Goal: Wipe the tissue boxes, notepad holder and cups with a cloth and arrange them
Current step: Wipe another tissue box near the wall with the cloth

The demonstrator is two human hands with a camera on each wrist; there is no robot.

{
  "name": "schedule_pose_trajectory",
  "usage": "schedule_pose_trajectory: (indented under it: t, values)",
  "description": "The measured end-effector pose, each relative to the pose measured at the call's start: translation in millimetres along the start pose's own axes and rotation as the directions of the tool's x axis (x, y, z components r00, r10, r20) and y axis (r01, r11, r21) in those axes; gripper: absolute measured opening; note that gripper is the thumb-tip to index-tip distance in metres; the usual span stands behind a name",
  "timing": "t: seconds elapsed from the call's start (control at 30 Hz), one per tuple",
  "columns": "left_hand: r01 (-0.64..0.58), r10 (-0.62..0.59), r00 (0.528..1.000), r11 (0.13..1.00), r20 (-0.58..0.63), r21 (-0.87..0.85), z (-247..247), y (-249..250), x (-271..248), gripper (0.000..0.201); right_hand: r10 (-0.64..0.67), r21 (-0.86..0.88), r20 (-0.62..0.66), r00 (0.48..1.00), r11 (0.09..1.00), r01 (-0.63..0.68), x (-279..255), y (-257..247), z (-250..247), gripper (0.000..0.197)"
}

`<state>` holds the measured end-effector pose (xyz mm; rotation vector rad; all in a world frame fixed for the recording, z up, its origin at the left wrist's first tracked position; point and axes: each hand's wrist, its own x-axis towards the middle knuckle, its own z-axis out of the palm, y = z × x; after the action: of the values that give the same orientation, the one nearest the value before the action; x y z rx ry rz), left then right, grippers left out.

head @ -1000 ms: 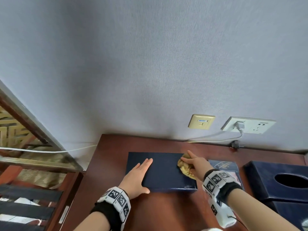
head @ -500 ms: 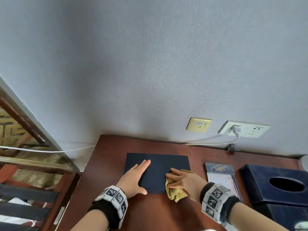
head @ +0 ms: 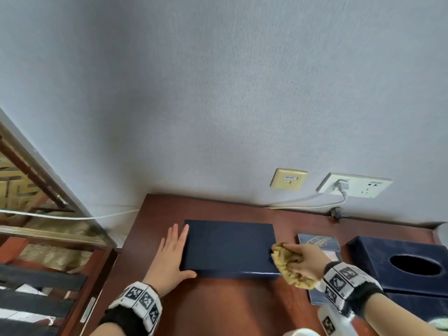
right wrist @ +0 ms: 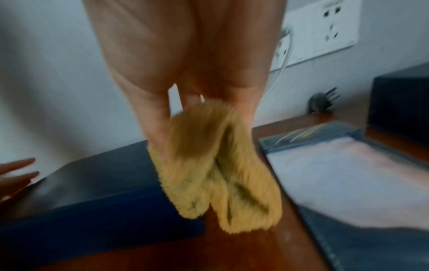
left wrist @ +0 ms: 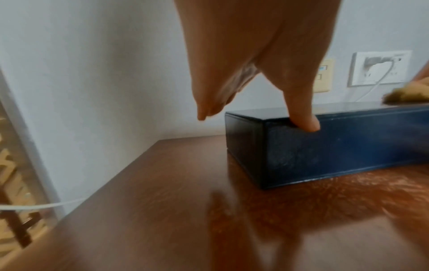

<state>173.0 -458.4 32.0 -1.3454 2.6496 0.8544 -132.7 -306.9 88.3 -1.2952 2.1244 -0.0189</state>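
A dark blue tissue box (head: 228,246) (left wrist: 336,146) (right wrist: 97,185) lies flat in the middle of the brown table (head: 218,309). My left hand (head: 173,253) braces the box's left end with straight fingers, its thumb (left wrist: 304,121) on the near side. My right hand (head: 304,259) grips a bunched yellow cloth (head: 289,266) (right wrist: 216,172) against the box's near right corner. The notepad holder (head: 320,243) (right wrist: 348,168) lies just right of the cloth. A second dark blue tissue box (head: 409,265) with an oval opening stands at the far right.
The table's back edge meets a grey wall with a beige socket (head: 288,179) and a white outlet (head: 354,185); a white cable (head: 310,202) runs along it. A loose black plug (head: 337,212) lies at the back. A wooden frame (head: 48,238) stands left of the table.
My right hand swept the cloth across the box top, from the far right toward the near middle, then back to the right corner. My left hand slid from the top to the box's left end.
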Motion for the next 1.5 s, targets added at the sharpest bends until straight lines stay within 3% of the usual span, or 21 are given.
schedule_pose_trajectory:
  t: [0.1,0.17,0.23,0.43,0.53,0.73,0.8,0.93,1.0,1.2,1.4,1.5]
  values:
    - [0.140,-0.105,0.988,0.925,0.118,-0.354,2.3,-16.3,-10.8,0.114,0.075,0.082,0.155,0.985,0.993,-0.089,6.0,-20.6,19.2,0.091]
    - [0.137,-0.105,0.990,0.888,0.096,-0.439,6.4,-20.0,-12.7,0.108,0.098,0.004,0.113,0.989,0.995,-0.099,12.7,-28.6,28.4,0.096]
    - [0.137,-0.127,0.991,0.904,0.051,-0.406,6.1,-15.7,-13.2,0.101,0.116,-0.018,0.006,0.993,0.993,-0.116,18.1,-28.9,29.7,0.085]
    - [0.055,-0.098,0.988,0.944,-0.117,-0.324,-33.2,-1.1,-10.0,0.078,0.047,0.206,-0.134,0.990,0.978,-0.018,15.5,-30.3,-7.7,0.020]
    - [-0.003,-0.056,0.982,0.950,-0.180,-0.313,-57.8,7.9,-4.6,0.075,0.069,0.197,-0.174,0.982,0.980,-0.035,13.2,-36.0,-37.1,0.023]
    - [0.038,-0.088,0.985,0.951,-0.150,-0.308,-67.7,18.2,-4.5,0.099,0.068,0.191,-0.171,0.983,0.981,-0.035,17.1,-38.8,-43.1,0.022]
    - [0.042,-0.085,0.988,0.952,-0.131,-0.304,-63.6,17.8,-1.9,0.103,0.078,0.256,-0.175,0.981,0.966,-0.031,18.6,-38.9,-37.5,0.039]
    - [0.072,-0.126,0.984,0.930,-0.128,-0.360,-57.0,15.5,9.2,0.099,0.013,0.247,-0.105,0.994,0.969,0.013,19.9,-44.4,-33.6,0.095]
    - [0.071,-0.137,0.979,0.922,-0.148,-0.380,-54.0,14.3,15.7,0.095,-0.007,0.204,-0.131,0.991,0.978,0.034,26.5,-43.6,-29.5,0.105]
    - [0.063,-0.198,0.967,0.799,-0.163,-0.598,-36.0,4.6,29.6,0.066,0.044,0.314,-0.212,0.976,0.949,0.025,40.3,-42.1,-29.3,0.084]
    - [0.083,-0.247,0.954,0.765,-0.171,-0.639,-24.6,16.7,34.8,0.056,0.049,0.410,-0.255,0.966,0.910,0.062,45.9,-40.6,-29.1,0.079]
    - [0.068,-0.240,0.947,0.799,-0.213,-0.598,-32.0,19.3,31.9,0.050,0.053,0.404,-0.279,0.959,0.912,0.067,46.3,-39.9,-31.0,0.062]
